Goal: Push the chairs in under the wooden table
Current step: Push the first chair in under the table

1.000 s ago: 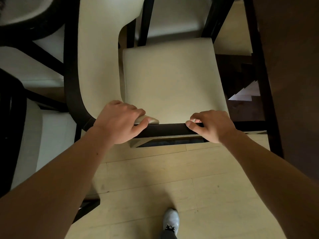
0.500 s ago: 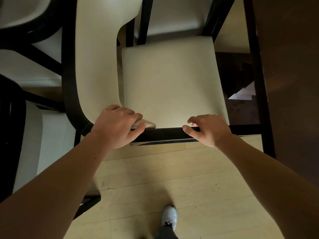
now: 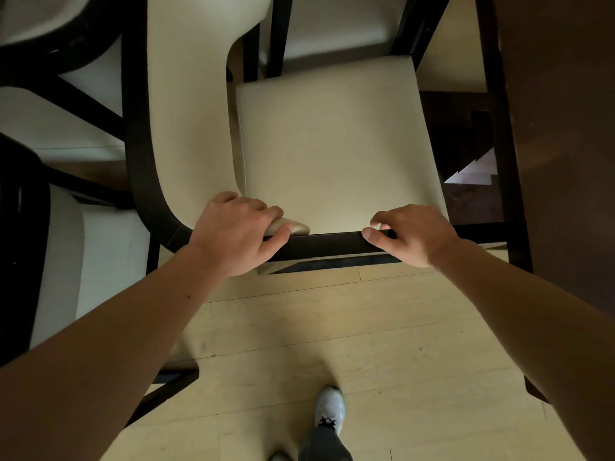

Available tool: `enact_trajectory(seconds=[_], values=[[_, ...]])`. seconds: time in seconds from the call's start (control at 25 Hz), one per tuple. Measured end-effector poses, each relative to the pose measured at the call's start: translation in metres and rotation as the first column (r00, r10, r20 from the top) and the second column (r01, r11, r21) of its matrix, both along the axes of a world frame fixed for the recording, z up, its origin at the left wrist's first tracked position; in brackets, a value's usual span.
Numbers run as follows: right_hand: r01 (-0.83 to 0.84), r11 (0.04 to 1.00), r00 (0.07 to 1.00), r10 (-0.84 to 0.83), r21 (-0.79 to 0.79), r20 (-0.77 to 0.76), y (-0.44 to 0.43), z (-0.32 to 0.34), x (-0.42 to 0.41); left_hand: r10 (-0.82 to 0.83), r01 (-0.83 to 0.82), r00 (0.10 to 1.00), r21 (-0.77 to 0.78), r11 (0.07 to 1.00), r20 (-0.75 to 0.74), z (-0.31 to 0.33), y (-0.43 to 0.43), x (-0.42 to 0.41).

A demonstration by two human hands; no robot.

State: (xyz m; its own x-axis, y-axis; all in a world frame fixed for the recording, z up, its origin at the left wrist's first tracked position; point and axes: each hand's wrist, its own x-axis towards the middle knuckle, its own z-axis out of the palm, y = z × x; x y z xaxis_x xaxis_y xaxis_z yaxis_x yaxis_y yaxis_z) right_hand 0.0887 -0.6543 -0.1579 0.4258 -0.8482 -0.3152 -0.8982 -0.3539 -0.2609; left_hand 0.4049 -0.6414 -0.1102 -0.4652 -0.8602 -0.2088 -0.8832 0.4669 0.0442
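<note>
Chair: cream seat in a dark frame, in the middle of the view, just left of the counter's edge; the whole seat shows.
Rail: the chair's dark bar along the near side of the seat; both hands are on it.
Left hand: grips the rail's left end, where the cream curved padding meets it. Its fingers are pressed together and curled over the top, thumb on the near face.
Right hand: grips the rail's right end, fingers curled over the far side, thumb laid flat along the top, pointing left.
Counter: dark wood, running near to far down the right side.
Other chairs: cream and dark, crowded at the left and far side.
Floor: pale planks.
Shoe: white, near, below the rail.
</note>
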Motion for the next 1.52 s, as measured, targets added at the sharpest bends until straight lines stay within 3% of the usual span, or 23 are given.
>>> enact_trajectory(seconds=[0.8, 1.28, 1.4, 1.52], values=[[0.02, 0.992, 1.0, -0.018, -0.121, 0.015, 0.003, -0.008, -0.002, -0.019, 0.018, 1.0, 0.018, 1.0, 0.015, 0.007, -0.001, -0.004], [0.058, 0.998, 0.998, -0.058, -0.034, -0.003, 0.006, -0.002, 0.001, -0.027, 0.024, 0.999, 0.063, 0.998, 0.046, 0.006, -0.002, -0.001], [0.038, 0.999, 0.997, -0.04, -0.025, -0.073, 0.007, 0.006, 0.005, -0.05, 0.047, 0.997, 0.05, 0.998, 0.055, 0.004, -0.003, 0.002], [0.05, 0.995, 0.982, -0.033, 0.083, -0.184, 0.006, 0.023, 0.011, -0.064, 0.059, 0.995, 0.074, 0.995, 0.071, 0.007, -0.005, 0.001]])
